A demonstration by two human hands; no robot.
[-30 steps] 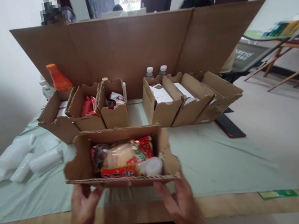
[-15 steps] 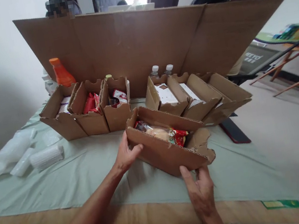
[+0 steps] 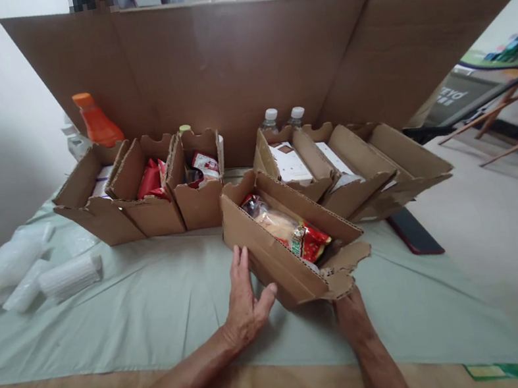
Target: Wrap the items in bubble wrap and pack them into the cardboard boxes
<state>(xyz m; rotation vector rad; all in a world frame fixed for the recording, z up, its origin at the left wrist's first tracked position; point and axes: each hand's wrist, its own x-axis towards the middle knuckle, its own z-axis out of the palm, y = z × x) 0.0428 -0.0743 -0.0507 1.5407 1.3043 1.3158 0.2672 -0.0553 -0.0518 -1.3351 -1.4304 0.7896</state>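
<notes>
An open-topped cardboard box [image 3: 270, 259] sits angled in front of me, its near right end lifted and its front flap torn. Inside lies a clear and red snack packet [image 3: 295, 231]. My left hand [image 3: 247, 299] rests along the box's left side, fingers stretched out and thumb apart, not wrapped round it. At the lower right end, my right hand [image 3: 354, 318] holds the box from beneath; its fingers are mostly hidden by the cardboard.
Three cardboard bins [image 3: 151, 206] stand at the back left, with a red packet [image 3: 152, 180] in the middle one. More bins [image 3: 349, 165] lean at the back right. Behind rises a cardboard panel [image 3: 235, 58]. Bubble wrap rolls [image 3: 71, 278] lie left; a dark flat object [image 3: 413, 231] lies right.
The box has turned, its near end swinging toward me. My left hand has slid from its far left corner down along the side. My right hand has moved further under the near end.
</notes>
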